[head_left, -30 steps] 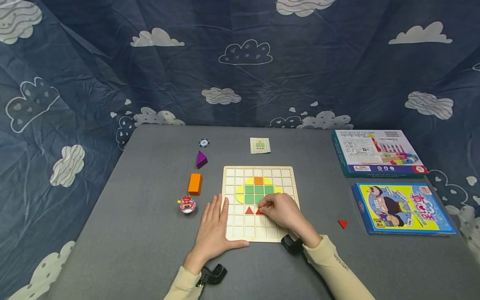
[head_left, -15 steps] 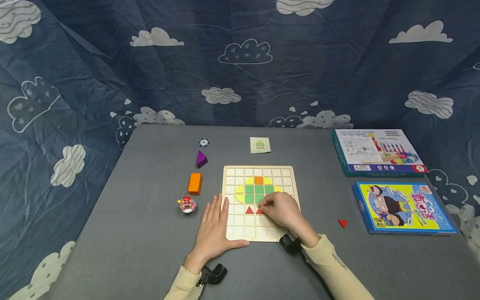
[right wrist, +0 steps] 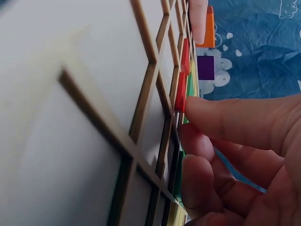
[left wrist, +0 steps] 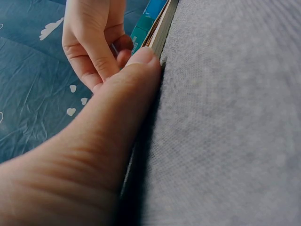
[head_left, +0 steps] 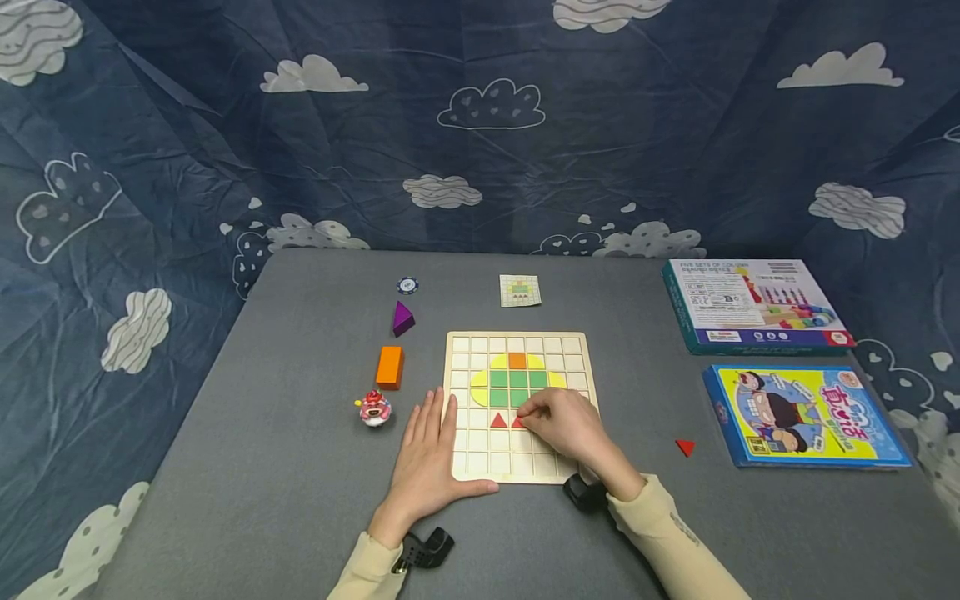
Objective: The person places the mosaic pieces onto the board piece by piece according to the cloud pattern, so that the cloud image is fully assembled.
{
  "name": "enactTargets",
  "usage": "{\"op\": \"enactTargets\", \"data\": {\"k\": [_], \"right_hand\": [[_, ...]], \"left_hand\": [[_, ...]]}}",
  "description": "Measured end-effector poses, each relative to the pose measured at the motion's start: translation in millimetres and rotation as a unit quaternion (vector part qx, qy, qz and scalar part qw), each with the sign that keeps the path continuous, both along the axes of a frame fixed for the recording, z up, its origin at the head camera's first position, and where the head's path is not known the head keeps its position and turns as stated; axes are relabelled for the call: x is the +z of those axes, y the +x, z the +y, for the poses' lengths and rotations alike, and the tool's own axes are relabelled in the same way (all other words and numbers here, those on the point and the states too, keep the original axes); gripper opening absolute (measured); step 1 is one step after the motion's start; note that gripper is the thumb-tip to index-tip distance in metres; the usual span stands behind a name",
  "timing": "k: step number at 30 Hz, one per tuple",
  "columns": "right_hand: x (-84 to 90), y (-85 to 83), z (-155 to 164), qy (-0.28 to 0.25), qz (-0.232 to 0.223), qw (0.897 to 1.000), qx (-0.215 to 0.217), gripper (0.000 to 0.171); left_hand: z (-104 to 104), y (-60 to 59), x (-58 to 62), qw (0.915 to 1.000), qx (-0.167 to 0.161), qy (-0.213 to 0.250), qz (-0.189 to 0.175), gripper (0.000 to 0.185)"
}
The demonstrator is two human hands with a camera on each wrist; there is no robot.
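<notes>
From the head camera, a wooden grid board [head_left: 521,406] lies on the grey table [head_left: 300,500]. The right hand [head_left: 568,423] rests on the board, fingers curled, pinching a red triangle [head_left: 517,422] in a cell just below the board's green squares [head_left: 517,387]; a second red triangle [head_left: 498,421] sits in the cell to its left. The left hand [head_left: 429,462] lies flat with straight fingers at the board's left edge, thumb along its near edge. A third red triangle [head_left: 685,447] lies well to the right of the board, an orange block [head_left: 390,367] to its left.

The left wrist camera shows the left thumb [left wrist: 120,108] pressed against the board's edge [left wrist: 162,35] (the right hand's fingers [left wrist: 94,52] curl beyond).

The right wrist camera shows fingertips [right wrist: 225,122] touching the red triangle [right wrist: 180,92] at the board's ribs [right wrist: 155,94].
</notes>
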State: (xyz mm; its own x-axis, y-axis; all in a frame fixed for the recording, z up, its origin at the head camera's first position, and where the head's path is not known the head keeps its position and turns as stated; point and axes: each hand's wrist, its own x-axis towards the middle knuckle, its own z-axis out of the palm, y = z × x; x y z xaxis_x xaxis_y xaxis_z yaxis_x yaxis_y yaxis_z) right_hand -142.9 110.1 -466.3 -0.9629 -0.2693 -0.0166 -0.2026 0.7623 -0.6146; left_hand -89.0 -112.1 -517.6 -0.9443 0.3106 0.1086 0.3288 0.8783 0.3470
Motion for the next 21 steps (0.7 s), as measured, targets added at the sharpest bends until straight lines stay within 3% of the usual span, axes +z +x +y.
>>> {"op": "enactTargets", "data": {"k": [14, 21], "right_hand": [[6.4, 15.2, 17.9, -0.014, 0.024, 1.0, 0.002, 0.004], [9.2, 25.8, 45.1, -0.043, 0.052, 0.997, -0.045, 0.005]], "left_hand": [[1.0, -0.3, -0.2, 1.0, -0.002, 0.005, 0.001, 0.131], [0.1, 0.0, 0.7, 0.9999, -0.001, 0.01, -0.001, 0.131]]}}
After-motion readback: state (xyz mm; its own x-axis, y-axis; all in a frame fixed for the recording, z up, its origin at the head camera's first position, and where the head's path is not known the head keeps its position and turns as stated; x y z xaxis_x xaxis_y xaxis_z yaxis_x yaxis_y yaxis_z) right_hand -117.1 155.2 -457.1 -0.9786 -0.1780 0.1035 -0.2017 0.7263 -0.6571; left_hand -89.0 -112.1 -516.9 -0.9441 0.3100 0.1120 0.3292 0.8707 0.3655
